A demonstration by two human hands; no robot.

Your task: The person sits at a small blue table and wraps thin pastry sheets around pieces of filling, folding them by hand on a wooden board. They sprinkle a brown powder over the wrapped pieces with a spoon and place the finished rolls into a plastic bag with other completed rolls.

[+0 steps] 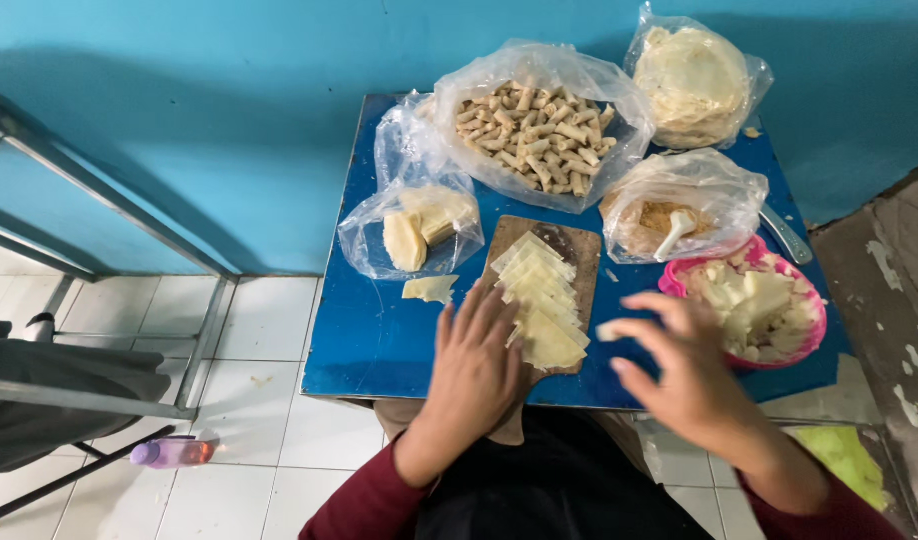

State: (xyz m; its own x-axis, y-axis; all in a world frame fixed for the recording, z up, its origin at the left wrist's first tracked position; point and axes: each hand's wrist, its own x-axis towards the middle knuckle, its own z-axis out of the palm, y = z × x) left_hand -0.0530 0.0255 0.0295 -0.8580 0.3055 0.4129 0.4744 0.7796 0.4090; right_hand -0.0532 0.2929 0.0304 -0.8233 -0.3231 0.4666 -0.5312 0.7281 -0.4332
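Note:
My left hand (476, 360) lies flat with fingers apart on the near left edge of a brown wooden board (569, 245), touching a fanned row of pale square wrappers (539, 300). My right hand (679, 365) hovers to the right of the board, blurred, pinching a small pale piece (607, 330) at its fingertips. A pink bowl (814, 325) holding pale scraps sits just beyond that hand.
On the small blue table (379, 340) stand a bag of rolled sticks (539, 130), a bag of round wrappers (694, 85), a bag of brown filling with a white spoon (679, 215), and a bag of pale wedges (419, 230). A metal frame (109, 200) stands left.

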